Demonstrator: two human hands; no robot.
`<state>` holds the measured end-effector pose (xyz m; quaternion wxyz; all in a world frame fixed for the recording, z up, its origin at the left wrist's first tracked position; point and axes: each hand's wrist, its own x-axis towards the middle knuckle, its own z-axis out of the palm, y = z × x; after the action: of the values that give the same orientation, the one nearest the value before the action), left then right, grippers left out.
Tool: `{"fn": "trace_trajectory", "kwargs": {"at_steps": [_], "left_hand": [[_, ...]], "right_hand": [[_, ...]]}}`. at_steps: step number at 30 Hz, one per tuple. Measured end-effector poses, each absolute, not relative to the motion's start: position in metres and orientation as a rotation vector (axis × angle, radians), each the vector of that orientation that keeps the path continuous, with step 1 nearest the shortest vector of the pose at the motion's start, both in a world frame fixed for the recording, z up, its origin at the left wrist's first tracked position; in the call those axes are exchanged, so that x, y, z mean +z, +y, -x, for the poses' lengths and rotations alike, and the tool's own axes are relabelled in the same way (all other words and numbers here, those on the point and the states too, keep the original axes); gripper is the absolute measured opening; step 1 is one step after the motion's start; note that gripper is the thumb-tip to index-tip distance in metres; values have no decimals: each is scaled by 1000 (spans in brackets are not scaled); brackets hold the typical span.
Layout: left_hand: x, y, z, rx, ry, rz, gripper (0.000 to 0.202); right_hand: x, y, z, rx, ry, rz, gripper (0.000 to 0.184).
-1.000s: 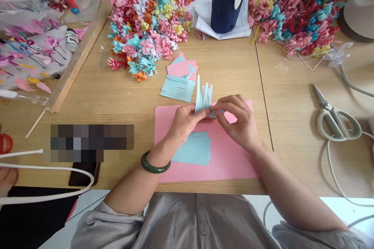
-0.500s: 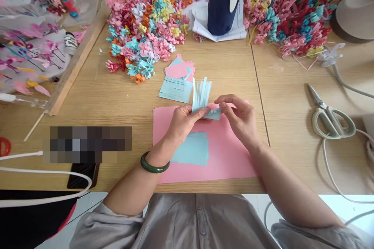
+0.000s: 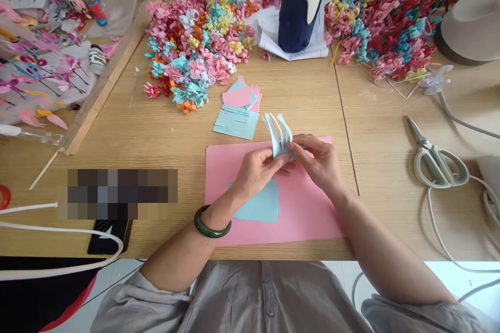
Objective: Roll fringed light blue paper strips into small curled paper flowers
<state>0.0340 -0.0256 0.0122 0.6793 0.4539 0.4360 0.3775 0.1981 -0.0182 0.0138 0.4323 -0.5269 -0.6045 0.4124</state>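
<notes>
Light-brown wood forms the tabletop [image 3: 164,140], which bears a broad heap of multicoloured, curled paper blossoms [image 3: 203,36] and, nearer, a flat rectangular pink paper sheet [image 3: 308,213]. On folded white paper [image 3: 267,28] beyond the sheet stands a tall navy-and-white bottle [image 3: 296,18], its contents hidden. Above the sheet, the left hand [image 3: 257,167] grips the base of a light-blue paper slip [image 3: 277,149] cut into an upright fringe; the right hand [image 3: 321,162] has its thumb and fingers closed on the slip's right side. At far left sits a small cylindrical jar [image 3: 96,59], contents indiscernible.
</notes>
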Motion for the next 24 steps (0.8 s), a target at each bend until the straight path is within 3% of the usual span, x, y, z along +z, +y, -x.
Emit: {"fn": "trace_trajectory", "kwargs": {"at_steps": [5, 8, 11, 15, 24], "left_hand": [[15, -21, -22, 677, 1175, -1175, 48], [18, -13, -11, 1064, 1554, -1414, 48], [21, -4, -5, 1304, 1545, -1699, 32], [17, 0, -5, 1154, 1357, -1981, 26], [6, -3, -8, 992, 1277, -1968, 15]], "right_hand": [[17, -14, -206, 912, -1666, 1351, 17], [21, -12, -212, 841, -1916, 1331, 15], [21, -10, -216, 719, -2112, 1267, 14], [19, -8, -219, 592, -2209, 1203, 15], [18, -6, -220, 502, -2186, 1220, 10]]}}
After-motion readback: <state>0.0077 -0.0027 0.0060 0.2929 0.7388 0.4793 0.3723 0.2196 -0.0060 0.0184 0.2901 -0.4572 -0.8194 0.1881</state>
